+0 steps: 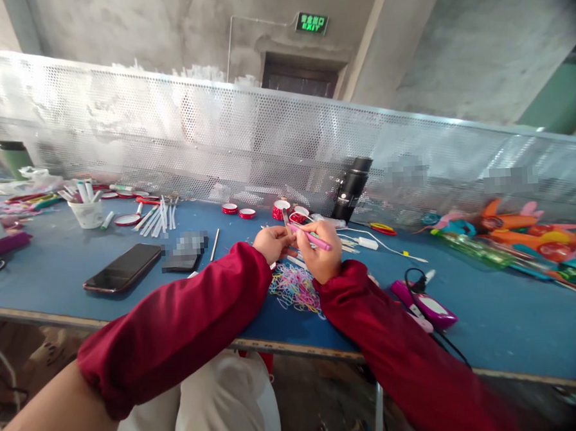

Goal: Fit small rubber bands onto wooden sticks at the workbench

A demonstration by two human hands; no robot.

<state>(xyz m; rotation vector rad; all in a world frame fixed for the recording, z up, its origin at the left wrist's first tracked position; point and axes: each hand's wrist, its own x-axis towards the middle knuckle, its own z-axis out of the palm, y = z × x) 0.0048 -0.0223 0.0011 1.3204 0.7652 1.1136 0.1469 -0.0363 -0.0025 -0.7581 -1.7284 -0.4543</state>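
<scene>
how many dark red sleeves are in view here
2. The left sleeve runs along the forearm up to the left hand; the right sleeve runs up to the right hand, which holds a pink pen. No others show.

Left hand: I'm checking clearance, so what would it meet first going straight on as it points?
Most likely the right hand, holding a pink pen-like tool close beside the left hand; exact depth is unclear.

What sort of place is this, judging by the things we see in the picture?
Probably a craft workshop: the right hand holds a pink pen-like tool near a heap of coloured loops at a blue worktable, and a lit EXIT sign suggests a workplace, not a home.
</scene>
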